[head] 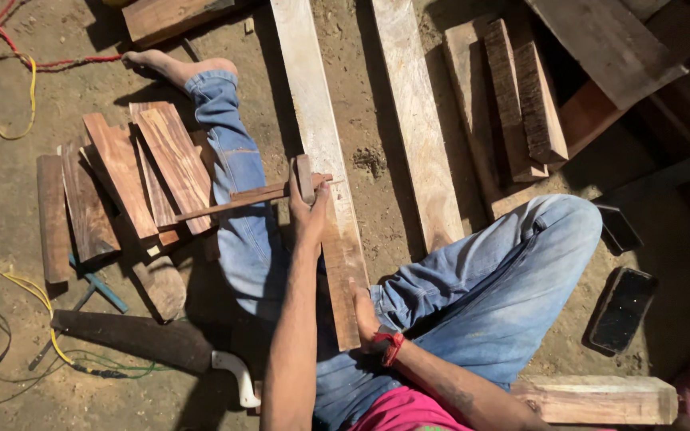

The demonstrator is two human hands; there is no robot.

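Observation:
I sit on a dirt floor in blue jeans, with a long pale plank (317, 120) running between my legs. My left hand (307, 214) grips a wooden gauge-like tool (241, 198), a small block on a long thin stem, pressed against the plank's left edge. The stem reaches left over my thigh. My right hand (366, 316), with a red thread at the wrist, lies flat on the plank's near end and holds it down.
Several dark short boards (121, 175) are piled at the left. A handsaw with a white handle (145, 339), a hammer (97, 289) and yellow and red cables lie nearby. More planks (417, 120) and stacked timber (525, 96) sit on the right, along with a black phone (620, 309) and a wood block (600, 399).

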